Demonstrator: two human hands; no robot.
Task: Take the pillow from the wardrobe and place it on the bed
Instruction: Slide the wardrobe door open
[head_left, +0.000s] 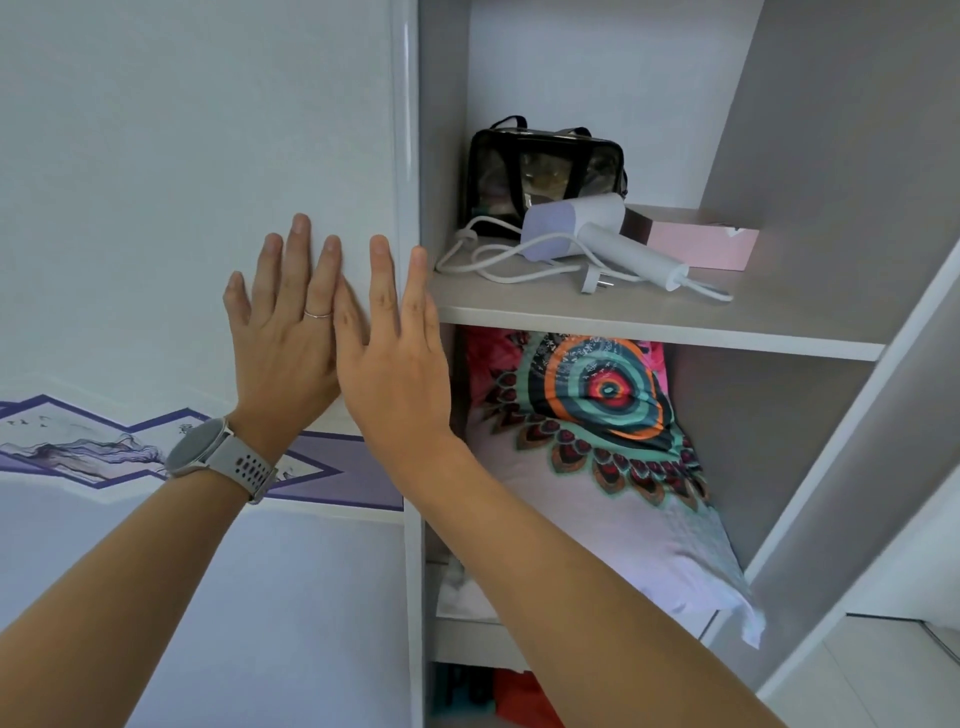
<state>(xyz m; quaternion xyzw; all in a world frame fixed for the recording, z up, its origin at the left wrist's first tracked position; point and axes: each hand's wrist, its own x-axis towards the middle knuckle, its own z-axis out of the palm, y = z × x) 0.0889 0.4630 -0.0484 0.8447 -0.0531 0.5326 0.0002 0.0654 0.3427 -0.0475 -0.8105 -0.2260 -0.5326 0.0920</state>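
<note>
The pillow (597, 457) has a white cover with a bright round pattern in teal, orange and red. It stands on a shelf inside the open wardrobe (800, 332), under the upper shelf. My left hand (283, 332) lies flat with fingers spread on the white sliding door (208, 182), a watch on its wrist. My right hand (397, 353) is flat beside it at the door's right edge, just left of the pillow. Neither hand holds anything. The bed is out of view.
On the upper shelf (649, 325) lie a white hair dryer (587, 234) with its cord, a black clear bag (545, 171) and a pink box (701, 241). Coloured items sit below the pillow's shelf (519, 696). The door has a purple painted band (322, 467).
</note>
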